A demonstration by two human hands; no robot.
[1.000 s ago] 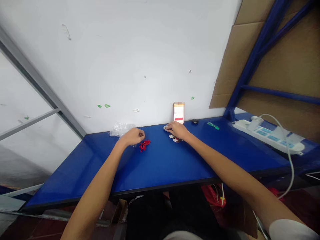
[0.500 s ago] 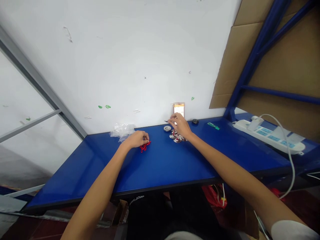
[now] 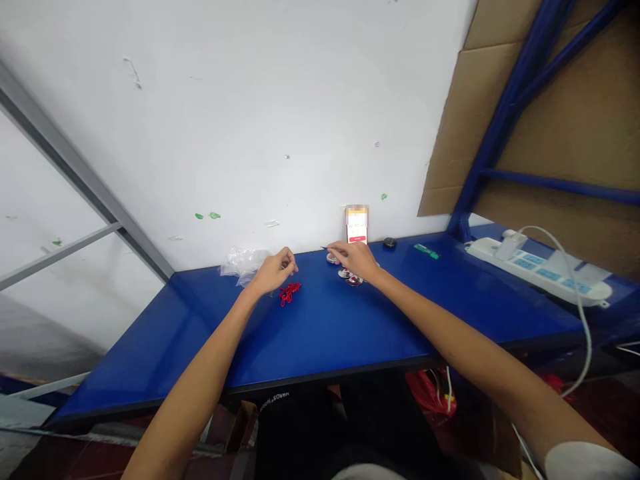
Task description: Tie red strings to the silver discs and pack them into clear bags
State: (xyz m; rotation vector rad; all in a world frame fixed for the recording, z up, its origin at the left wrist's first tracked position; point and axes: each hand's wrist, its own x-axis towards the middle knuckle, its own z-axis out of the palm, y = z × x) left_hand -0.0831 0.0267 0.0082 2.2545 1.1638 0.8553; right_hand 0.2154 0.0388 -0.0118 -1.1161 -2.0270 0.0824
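My left hand (image 3: 278,269) hovers just above a small pile of red cord loops (image 3: 290,293), its thumb and fingertips pinched together. Whatever lies between those fingertips is too small to make out. In my right hand (image 3: 354,259) is a thin, dark pointed tool (image 3: 324,249), its tip sticking out to the left past the fingers. Under and beside that hand lie several shiny round metal pieces (image 3: 355,281) with red marks, partly covered by it. Another round metal piece (image 3: 331,258) shows just behind the fingers.
A lit phone (image 3: 357,233) leans on the wall behind my right hand. Clear plastic bags (image 3: 243,261) lie left of my left hand. A round black object (image 3: 390,243), a green tool (image 3: 426,251) and a white power strip (image 3: 540,270) with its cable are on the blue table (image 3: 320,340).
My left hand has lifted up off the red cords, its fingers now pinched. My right hand has come lower and slightly left with the pointed tool, uncovering more of the phone.
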